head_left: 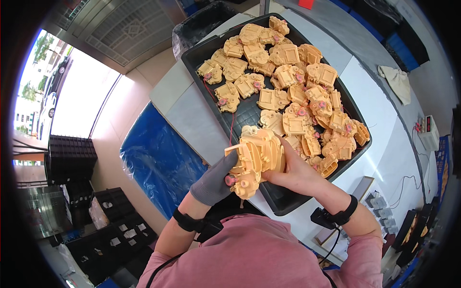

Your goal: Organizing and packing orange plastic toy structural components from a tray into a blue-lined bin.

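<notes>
Close in front of my body, a cream-yellow moulded plastic housing (pixel 257 156) is held up between both hands. My left hand (pixel 213 180), in a grey glove, is closed round its left side, beside a small pink round part (pixel 230 180). My bare right hand (pixel 297 168) grips the right side, with the thumb along its lower edge. Whether one housing or two stacked together are held, I cannot tell. Under and beyond my hands lies a black tray (pixel 283 204), loaded with several similar housings (pixel 285 53); some carry pink round parts and thin red wires.
The tray rests on a white table (pixel 187 113). A blue plastic-covered bin (pixel 158 158) stands left of it, and a black bin (pixel 199 24) beyond. Far right are a cloth (pixel 396 84) and a small white device (pixel 428 132) with wires. Stacked black crates (pixel 115 235) stand at lower left.
</notes>
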Demonstrator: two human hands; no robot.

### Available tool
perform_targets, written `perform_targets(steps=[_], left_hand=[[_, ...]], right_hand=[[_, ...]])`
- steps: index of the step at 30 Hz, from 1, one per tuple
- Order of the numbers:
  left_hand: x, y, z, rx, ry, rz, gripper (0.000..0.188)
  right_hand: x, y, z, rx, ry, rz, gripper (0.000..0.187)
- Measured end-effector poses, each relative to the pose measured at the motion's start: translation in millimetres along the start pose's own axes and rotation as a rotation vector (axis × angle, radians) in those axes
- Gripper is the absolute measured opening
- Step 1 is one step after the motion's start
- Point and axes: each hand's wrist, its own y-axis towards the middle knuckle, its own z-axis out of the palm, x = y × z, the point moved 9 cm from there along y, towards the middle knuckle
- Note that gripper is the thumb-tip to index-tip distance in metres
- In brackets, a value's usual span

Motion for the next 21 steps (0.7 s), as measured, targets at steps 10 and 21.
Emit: perform_targets(steps=[10,21], left_hand=[[-26.1,-11.8,-3.5,-0.178,-0.075,0.145,0.061],[-37.5,-34.7,-3.5,-0.132,-0.181,0.288,0.038]], right_hand=[[-15.8,-2.7,-19.1,-0.025,-0.081,0.205,0.078],[-20.0,1.2,-25.7,-0.076,0.05,0.234,0.072]])
